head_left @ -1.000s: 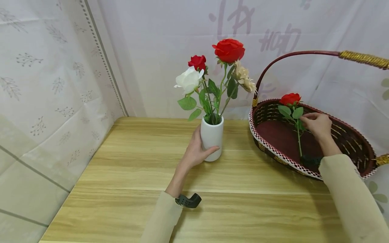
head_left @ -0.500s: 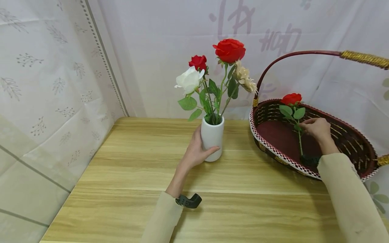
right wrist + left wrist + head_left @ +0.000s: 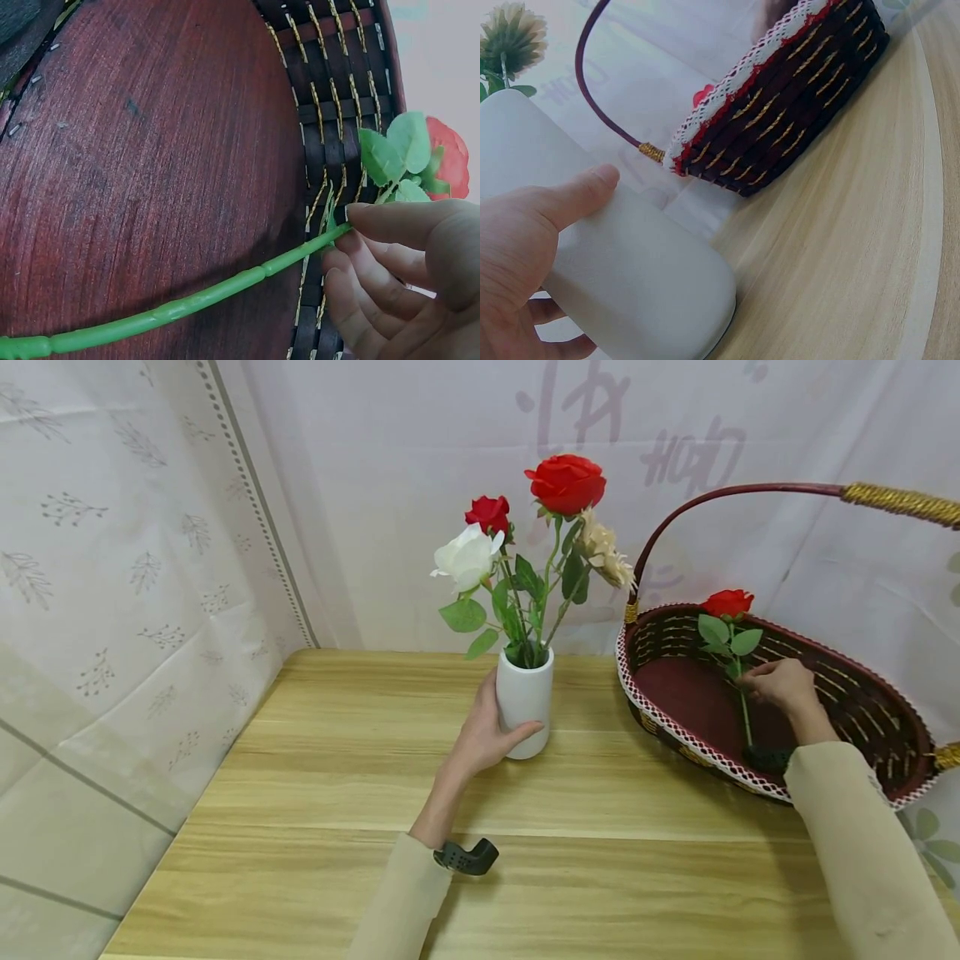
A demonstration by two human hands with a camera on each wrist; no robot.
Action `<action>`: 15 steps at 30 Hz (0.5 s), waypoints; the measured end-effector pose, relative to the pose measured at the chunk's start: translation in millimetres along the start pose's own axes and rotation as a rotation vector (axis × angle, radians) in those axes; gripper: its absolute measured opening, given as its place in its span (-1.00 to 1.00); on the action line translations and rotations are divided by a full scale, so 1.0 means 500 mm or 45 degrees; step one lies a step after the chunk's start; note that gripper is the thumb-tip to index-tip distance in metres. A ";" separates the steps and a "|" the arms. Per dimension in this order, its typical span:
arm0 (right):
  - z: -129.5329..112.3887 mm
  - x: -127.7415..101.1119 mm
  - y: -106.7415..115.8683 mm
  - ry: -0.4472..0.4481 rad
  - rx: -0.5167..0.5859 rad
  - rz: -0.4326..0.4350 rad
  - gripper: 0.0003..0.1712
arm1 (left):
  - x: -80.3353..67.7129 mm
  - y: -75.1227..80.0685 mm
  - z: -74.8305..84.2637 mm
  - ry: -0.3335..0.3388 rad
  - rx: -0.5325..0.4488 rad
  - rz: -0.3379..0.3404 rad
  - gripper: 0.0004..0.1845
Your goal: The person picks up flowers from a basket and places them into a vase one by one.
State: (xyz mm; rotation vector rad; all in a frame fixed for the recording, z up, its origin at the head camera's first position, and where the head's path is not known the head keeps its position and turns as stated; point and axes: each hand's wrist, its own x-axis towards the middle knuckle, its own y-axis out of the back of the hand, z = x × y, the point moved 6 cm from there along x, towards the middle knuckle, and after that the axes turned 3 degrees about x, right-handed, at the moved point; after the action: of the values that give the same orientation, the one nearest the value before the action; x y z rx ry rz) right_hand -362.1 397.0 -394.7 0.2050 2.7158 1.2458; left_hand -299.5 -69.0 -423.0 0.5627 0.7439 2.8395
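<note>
A white vase (image 3: pixel 524 700) stands on the wooden table (image 3: pixel 315 777) with red, white and cream flowers (image 3: pixel 540 543) in it. My left hand (image 3: pixel 483 733) grips the vase (image 3: pixel 630 262) from the side, thumb across its front. Inside the dark wicker basket (image 3: pixel 862 710) my right hand (image 3: pixel 780 683) pinches the green stem of a red rose (image 3: pixel 729 604). The right wrist view shows my fingertips (image 3: pixel 375 225) closed on that stem (image 3: pixel 187 300), with the rose head (image 3: pixel 450 157) and leaves beyond them.
The basket has a white lace rim (image 3: pixel 675 735) and a tall arched handle (image 3: pixel 750 492) wrapped in gold. Patterned cloth walls (image 3: pixel 150 527) enclose the table at the back and left. The basket (image 3: pixel 780 127) stands a short way right of the vase.
My right hand has closed on the rose stem and shifted slightly right; the rose now stands a little more upright. The left hand and vase have stayed put.
</note>
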 end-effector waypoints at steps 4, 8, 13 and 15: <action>-0.001 0.001 0.005 0.016 -0.023 0.010 -0.52 | 0.000 0.000 0.001 0.001 0.001 0.002 0.15; -0.007 -0.001 0.011 0.031 -0.035 0.021 -0.52 | -0.001 0.001 0.002 0.009 0.002 -0.001 0.15; -0.014 -0.009 0.019 0.047 -0.051 0.038 -0.53 | -0.003 0.002 0.004 0.012 -0.001 -0.004 0.15; -0.016 -0.011 0.023 0.048 -0.046 0.047 -0.54 | -0.004 0.002 0.006 0.008 -0.003 -0.006 0.15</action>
State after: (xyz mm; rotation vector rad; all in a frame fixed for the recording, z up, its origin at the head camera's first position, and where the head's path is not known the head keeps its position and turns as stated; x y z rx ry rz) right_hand -357.6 397.5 -380.3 0.2304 2.7307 1.3206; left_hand -296.8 -69.0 -420.9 0.5511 0.7424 2.8390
